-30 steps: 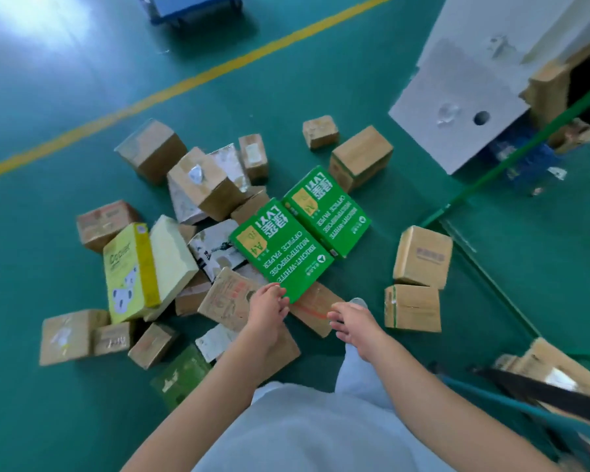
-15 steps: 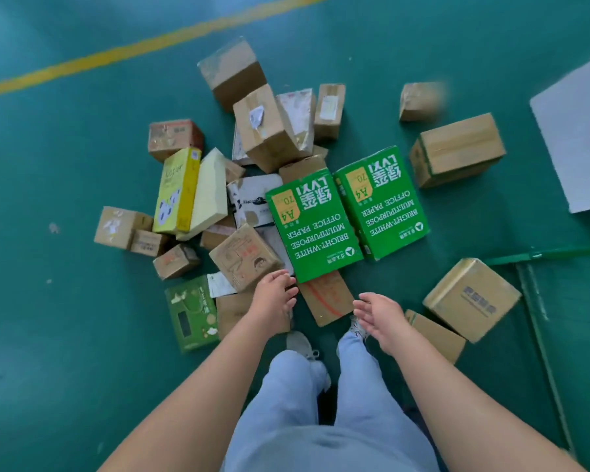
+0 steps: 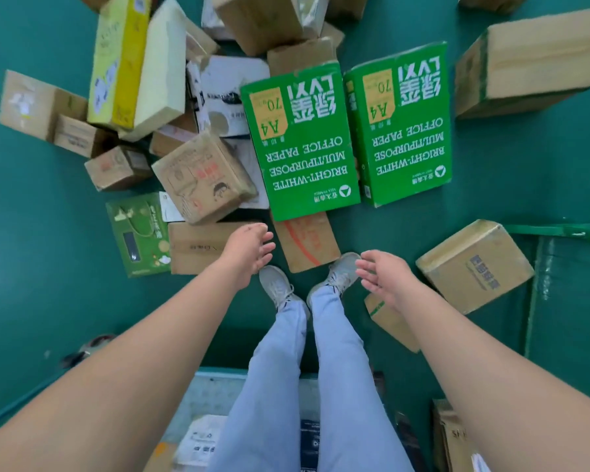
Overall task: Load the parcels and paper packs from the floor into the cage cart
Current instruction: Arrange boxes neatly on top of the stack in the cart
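Observation:
Two green packs of A4 office paper lie side by side on the green floor: the left pack [image 3: 304, 141] and the right pack [image 3: 402, 124]. Several brown parcels surround them, among them a flat carton [image 3: 309, 241] just below the left pack and a printed brown box [image 3: 203, 175] to its left. My left hand [image 3: 249, 250] hangs open just below the left pack's near edge, holding nothing. My right hand [image 3: 384, 277] is open too, fingers spread, above my right shoe and apart from every box.
A yellow box [image 3: 118, 59] and a cream box [image 3: 160, 69] lean at upper left. A dark green gift box [image 3: 138, 233] lies at left. Brown cartons sit at right [image 3: 476, 264] and upper right [image 3: 532, 59]. A green cart frame bar [image 3: 556, 229] crosses at right. My shoes [image 3: 276, 287] stand by the pile.
The view has tilted steeply down and closer to the pile. Both hands have stayed empty and lowered toward the near edge of the left green paper pack.

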{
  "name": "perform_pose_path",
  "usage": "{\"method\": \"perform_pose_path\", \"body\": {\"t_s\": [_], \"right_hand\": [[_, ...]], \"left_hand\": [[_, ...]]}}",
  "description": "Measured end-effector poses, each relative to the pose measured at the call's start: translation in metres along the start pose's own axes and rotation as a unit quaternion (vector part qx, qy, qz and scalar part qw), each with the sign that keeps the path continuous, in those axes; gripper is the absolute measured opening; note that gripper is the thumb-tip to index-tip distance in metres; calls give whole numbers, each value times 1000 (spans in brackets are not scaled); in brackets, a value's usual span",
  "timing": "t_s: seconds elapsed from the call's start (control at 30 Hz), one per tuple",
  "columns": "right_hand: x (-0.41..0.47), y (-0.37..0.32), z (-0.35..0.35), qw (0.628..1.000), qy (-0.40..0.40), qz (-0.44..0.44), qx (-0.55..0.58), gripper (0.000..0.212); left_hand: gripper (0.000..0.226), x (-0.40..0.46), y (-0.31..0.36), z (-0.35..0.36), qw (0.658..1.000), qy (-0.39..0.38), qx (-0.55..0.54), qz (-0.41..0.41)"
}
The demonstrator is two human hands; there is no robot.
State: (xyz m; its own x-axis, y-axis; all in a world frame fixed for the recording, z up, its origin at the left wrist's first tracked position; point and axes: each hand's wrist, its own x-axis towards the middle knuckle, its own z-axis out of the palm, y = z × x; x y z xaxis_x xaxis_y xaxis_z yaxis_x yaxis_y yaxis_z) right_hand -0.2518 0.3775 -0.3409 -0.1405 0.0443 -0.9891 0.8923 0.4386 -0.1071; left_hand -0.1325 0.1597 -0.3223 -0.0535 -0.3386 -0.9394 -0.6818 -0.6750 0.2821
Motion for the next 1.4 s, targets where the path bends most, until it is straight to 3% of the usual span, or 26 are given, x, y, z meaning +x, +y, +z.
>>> {"method": "perform_pose_path", "body": {"t_s": [0.23, 0.37, 0.5, 0.67, 0.83, 1.07, 1.17, 1.27, 1.4], "right_hand": [[113, -9, 9, 999, 4, 11, -46, 26], [187, -20, 19, 997, 1, -3, -80, 26], [258, -34, 30, 991, 15, -62, -114, 23], [342, -54, 44, 976, 38, -143, -159, 60], [395, -67, 55, 975, 17, -127, -179, 88], [363, -62, 49, 970, 56, -134, -194, 68], [318, -56, 38, 977, 51, -128, -165, 72], [264, -56, 28, 982, 12, -108, -153, 92], [185, -61, 19, 983, 1, -78, -166, 76]], "left_hand": [[35, 123, -32, 20, 999, -4, 31, -22], [23, 201, -50, 33, 999, 2, 41, -28], [43, 274, -68, 41, 998, 24, 52, -21], [66, 355, -86, 50, 998, 45, 43, -20], [60, 402, -94, 57, 998, 14, 50, -36], [65, 373, -98, 34, 996, 67, 65, -5], [66, 326, -87, 14, 994, 86, 65, 12], [72, 271, -75, -6, 997, 63, 38, 20], [75, 202, -48, -24, 999, 29, -29, 2]]}}
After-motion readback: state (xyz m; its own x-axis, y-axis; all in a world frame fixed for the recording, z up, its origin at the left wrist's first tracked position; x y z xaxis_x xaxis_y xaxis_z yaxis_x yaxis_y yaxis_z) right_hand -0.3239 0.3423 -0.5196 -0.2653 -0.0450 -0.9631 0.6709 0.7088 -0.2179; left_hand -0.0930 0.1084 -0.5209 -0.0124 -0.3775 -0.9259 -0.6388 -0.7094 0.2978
